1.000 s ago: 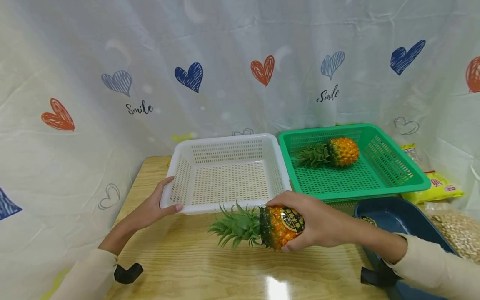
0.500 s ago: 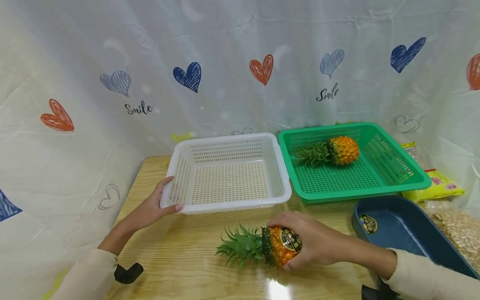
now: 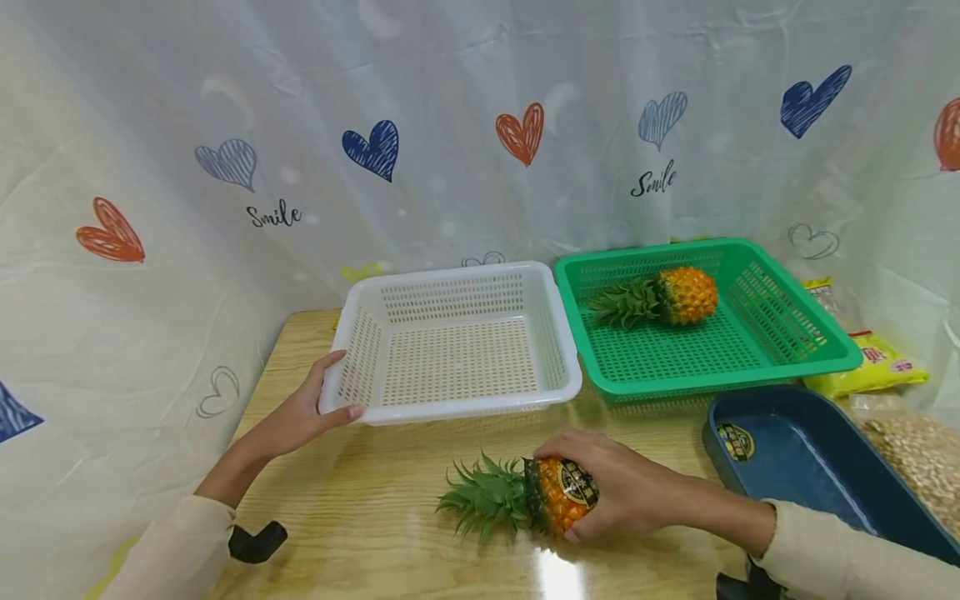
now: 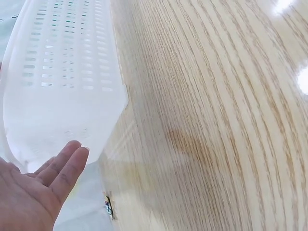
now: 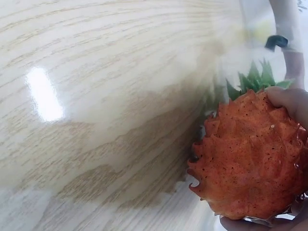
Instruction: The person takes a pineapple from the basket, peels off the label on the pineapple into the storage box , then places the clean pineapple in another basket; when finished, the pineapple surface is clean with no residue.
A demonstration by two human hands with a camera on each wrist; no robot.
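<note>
My right hand (image 3: 618, 483) grips a small pineapple (image 3: 551, 493) by its orange body, which bears a black and gold label. The fruit lies sideways low at the table, leafy crown pointing left; whether it touches the wood I cannot tell. In the right wrist view its spiky underside (image 5: 250, 159) fills the lower right. At the left, my left hand (image 3: 303, 412) holds the near left corner of a white plastic basket (image 3: 465, 408), thumb on the front rim. The left wrist view shows some of its fingers (image 4: 67, 173) stretched along the basket's outer wall.
A green basket (image 3: 720, 382) touches or nearly touches the white one on the right; a second pineapple (image 3: 686, 296) lies in it. Nearer stands a dark blue tub (image 3: 810, 458). Yellow packets (image 3: 873, 367) and a bag of pale grains (image 3: 918, 454) crowd the right side.
My right hand has lowered the pineapple from the white basket's front rim toward the table, nearer to me. The left hand has kept its place on the basket.
</note>
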